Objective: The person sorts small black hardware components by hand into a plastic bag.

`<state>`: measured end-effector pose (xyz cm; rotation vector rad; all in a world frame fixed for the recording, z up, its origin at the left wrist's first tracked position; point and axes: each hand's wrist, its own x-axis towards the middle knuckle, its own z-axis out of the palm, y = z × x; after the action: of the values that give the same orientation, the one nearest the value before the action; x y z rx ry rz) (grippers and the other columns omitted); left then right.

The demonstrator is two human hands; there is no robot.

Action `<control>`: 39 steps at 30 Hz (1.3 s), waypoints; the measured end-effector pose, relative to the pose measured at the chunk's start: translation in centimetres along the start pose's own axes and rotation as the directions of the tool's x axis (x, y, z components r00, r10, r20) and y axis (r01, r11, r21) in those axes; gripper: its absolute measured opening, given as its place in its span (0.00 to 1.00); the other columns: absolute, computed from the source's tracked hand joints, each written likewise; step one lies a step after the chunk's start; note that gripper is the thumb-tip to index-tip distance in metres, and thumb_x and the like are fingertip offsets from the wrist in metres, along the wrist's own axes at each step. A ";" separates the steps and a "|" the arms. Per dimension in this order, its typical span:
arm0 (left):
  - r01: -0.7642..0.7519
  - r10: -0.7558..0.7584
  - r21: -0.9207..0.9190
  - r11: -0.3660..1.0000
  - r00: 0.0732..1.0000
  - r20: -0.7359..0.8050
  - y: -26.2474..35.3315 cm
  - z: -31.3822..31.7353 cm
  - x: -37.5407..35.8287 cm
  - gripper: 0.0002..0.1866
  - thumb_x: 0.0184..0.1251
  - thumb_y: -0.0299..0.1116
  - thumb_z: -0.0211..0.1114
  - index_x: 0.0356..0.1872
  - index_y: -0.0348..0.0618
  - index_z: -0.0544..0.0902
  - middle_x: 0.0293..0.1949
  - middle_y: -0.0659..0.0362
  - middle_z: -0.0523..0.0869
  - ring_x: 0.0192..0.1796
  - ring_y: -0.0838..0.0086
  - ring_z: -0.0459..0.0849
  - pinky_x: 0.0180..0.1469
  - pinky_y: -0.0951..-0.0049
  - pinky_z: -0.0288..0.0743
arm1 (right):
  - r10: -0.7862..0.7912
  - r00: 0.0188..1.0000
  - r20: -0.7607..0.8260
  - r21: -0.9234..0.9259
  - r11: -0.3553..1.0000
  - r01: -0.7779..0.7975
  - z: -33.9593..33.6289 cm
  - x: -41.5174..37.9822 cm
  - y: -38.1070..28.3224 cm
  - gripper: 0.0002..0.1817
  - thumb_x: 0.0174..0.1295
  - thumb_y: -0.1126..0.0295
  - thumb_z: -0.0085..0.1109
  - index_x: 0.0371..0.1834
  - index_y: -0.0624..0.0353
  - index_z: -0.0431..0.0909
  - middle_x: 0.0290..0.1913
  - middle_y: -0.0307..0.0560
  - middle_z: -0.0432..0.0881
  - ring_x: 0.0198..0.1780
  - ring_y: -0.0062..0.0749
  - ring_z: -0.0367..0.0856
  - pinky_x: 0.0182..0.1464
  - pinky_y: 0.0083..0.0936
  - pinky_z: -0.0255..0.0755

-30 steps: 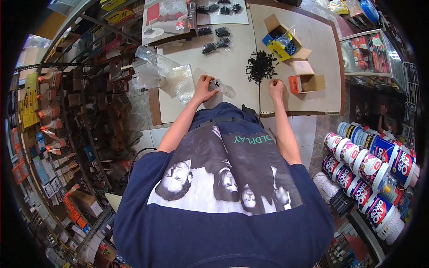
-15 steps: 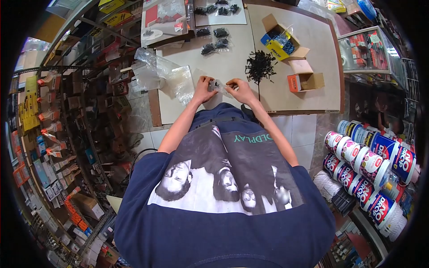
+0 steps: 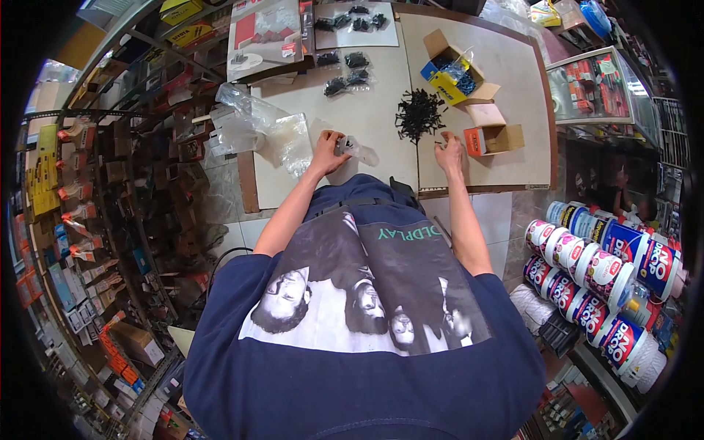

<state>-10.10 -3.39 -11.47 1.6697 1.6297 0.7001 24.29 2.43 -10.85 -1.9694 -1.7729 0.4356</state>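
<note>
My left hand is closed on the edge of a small clear plastic bag, which lies low over the near part of the table with a few dark bits inside. My right hand is beside the near right edge of a pile of small black stick-like pieces. Its thumb and fingers are pinched together at the tips; what they hold, if anything, is too small to name. Filled clear bags of black pieces lie farther back on the table.
Right of the pile stand an open yellow-and-blue box with blue contents and an open orange box. Loose clear plastic bags lie at the left. A large picture box stands behind them. Paint buckets are stacked at the right.
My right hand has left the small bag and moved right to the edge of the black pile. My left hand still grips the bag, which now hangs more open to the right.
</note>
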 end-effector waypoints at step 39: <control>0.011 -0.011 0.001 1.000 0.999 0.035 0.1 -0.1 0.0 0.28 0.46 0.37 0.72 0.50 0.40 0.73 0.50 0.47 0.69 0.54 0.55 0.71 0.57 0.63 0.68 | 0.035 0.953 0.301 0.085 0.994 -0.063 1.0 -1.2 -5.0 0.14 0.48 0.70 0.65 0.39 0.60 0.79 0.32 0.46 0.79 0.33 0.32 0.79 0.40 0.27 0.74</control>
<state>-10.13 -3.37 -11.35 1.6638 1.6142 0.6615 19.36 1.76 -9.14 -1.9665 -1.8441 0.8581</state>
